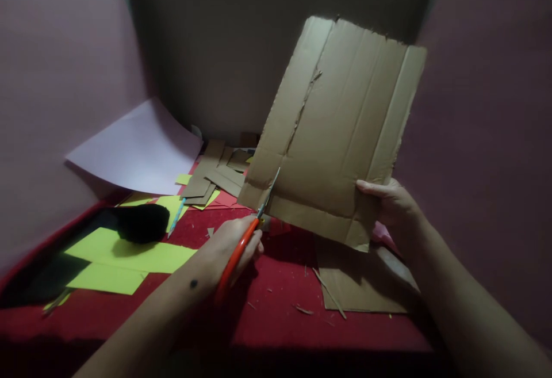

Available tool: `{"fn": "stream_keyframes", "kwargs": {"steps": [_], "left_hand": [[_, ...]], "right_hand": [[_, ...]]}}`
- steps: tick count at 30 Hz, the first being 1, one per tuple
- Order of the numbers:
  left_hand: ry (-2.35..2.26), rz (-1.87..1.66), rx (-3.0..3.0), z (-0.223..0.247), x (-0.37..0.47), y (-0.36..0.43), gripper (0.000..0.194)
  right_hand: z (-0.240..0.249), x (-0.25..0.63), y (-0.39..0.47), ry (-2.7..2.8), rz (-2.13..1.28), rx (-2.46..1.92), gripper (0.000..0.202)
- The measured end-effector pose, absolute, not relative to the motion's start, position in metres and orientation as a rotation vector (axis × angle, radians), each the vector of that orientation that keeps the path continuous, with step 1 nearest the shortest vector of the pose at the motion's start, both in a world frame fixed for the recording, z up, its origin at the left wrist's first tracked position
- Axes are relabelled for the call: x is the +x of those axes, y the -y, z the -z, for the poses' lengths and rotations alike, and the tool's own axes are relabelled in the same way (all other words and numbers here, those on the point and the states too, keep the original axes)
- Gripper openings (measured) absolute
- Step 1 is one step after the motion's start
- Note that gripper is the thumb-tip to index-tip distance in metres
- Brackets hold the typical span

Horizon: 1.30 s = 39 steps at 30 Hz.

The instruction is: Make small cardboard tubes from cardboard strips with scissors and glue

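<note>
My right hand [390,199] grips a large brown cardboard sheet [332,136] by its lower right edge, thumb on the near face. The sheet is held up at a tilt, with fold lines along it and a ragged tear left of its middle. My left hand [237,245] is closed on orange-handled scissors [244,248]. Their blades point up at the lower left of the sheet, one blade lying over its face. Part of the left hand's fingers hides behind the handle.
Cardboard strips [211,174] lie at the back of the red tabletop [276,303]. Yellow paper [129,251], a black fuzzy object [144,222] and a pencil [176,217] are on the left. A white sheet [142,148] curves against the wall. Another cardboard piece [362,286] lies at the right.
</note>
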<state>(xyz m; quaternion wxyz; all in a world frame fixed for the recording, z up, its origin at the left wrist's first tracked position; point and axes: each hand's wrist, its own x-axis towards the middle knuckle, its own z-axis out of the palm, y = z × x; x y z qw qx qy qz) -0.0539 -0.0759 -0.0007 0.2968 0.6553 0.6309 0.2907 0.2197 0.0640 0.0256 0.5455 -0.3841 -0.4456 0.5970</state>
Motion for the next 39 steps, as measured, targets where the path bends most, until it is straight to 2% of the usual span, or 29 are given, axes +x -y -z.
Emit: {"fn": "stream_keyframes", "kwargs": {"steps": [5, 10, 19, 26, 33, 39], "left_hand": [[-1.703, -0.759, 1.734, 0.004, -0.059, 0.073, 0.031], [-1.623, -0.737, 1.781, -0.002, -0.057, 0.074, 0.034], [-2.028, -0.560, 1.934, -0.016, -0.037, 0.074, 0.025], [-2.099, -0.668, 1.920, -0.002, -0.030, 0.076, 0.025], [-2.023, -0.832, 1.862, 0.002, -0.027, 0.075, 0.025], [-1.618, -0.862, 1.686, 0.013, -0.040, 0.083, 0.030]], "right_hand": [[-0.025, 0.222, -0.063, 1.093, -1.417, -0.961, 0.021], [-0.025, 0.222, -0.066, 1.123, -1.439, -0.983, 0.026], [-0.022, 0.227, -0.072, 1.113, -1.451, -0.975, 0.023], [-0.019, 0.229, -0.074, 1.113, -1.447, -0.952, 0.022], [-0.021, 0.228, -0.071, 1.142, -1.440, -0.962, 0.024], [-0.022, 0.227, -0.069, 1.151, -1.440, -0.964, 0.027]]}}
